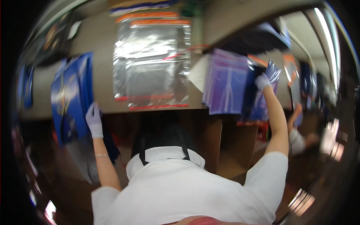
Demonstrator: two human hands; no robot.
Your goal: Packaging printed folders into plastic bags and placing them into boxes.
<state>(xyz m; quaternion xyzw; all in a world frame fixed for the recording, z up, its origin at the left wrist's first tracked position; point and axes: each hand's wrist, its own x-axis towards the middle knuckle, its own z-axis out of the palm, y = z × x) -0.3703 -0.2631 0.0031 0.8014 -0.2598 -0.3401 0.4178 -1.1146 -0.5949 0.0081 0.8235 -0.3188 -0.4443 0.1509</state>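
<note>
My left hand (94, 119), in a white glove, is at the table's front edge beside a stack of blue packets (71, 93) that juts over it. Motion smears its fingers, and whether they pinch anything is unclear. A dark cloth (109, 144) hangs below that hand. On the right, my right hand (263, 81), also gloved in white, has its fingers closed on a dark bagged garment (252, 92) in shiny clear plastic. Purple-blue bagged garments (227, 82) lie just left of it. Between my hands rest clear plastic bags (153, 63) with orange and red edges.
The grey table (103, 75) runs across the front. Behind the garments lies a dark pile (258, 41). Beneath the table stands an open cardboard box (234, 150). A co-worker's arm (294, 118) reaches in at the right. Dark goods (48, 43) sit far left.
</note>
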